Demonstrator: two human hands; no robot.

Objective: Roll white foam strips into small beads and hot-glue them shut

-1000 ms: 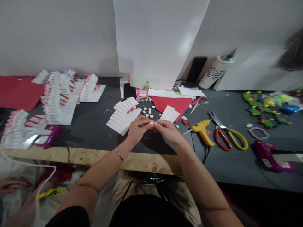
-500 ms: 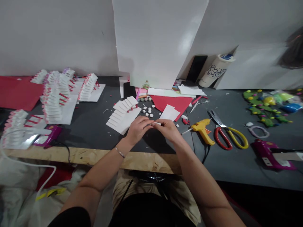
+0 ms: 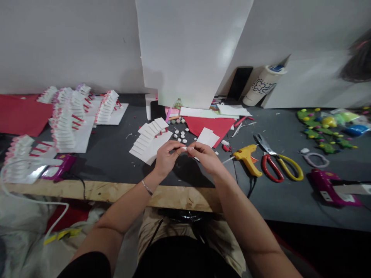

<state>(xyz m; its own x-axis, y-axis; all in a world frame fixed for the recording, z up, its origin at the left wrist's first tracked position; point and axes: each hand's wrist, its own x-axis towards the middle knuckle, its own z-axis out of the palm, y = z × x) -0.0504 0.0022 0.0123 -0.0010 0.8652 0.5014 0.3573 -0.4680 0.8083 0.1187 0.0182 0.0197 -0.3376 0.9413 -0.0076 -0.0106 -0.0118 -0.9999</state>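
My left hand (image 3: pixel 167 157) and my right hand (image 3: pixel 204 156) meet over the front of the dark table, fingertips pinched together. Between them is a small white piece (image 3: pixel 184 148), mostly covered by the fingers; it looks like soft clay, but I cannot be sure. Just beyond the fingers lie several small white lumps (image 3: pixel 182 135). Left of my left hand, a white stair-like model (image 3: pixel 146 135) with red posts rests on a white card. A piece of white card (image 3: pixel 207 137) lies beyond my right hand, partly over a red sheet (image 3: pixel 193 123).
A yellow glue gun (image 3: pixel 246 156) and scissors (image 3: pixel 272 164) with red and yellow handles lie to the right. Further right are a purple device (image 3: pixel 327 187) and green felt pieces (image 3: pixel 311 127). Several finished-looking stair models (image 3: pixel 62 131) stand left. A tumbler (image 3: pixel 261 87) leans at the back.
The fingertips have shifted slightly around the small white piece, which now shows between both hands' fingers. The things on the table stay where they were.
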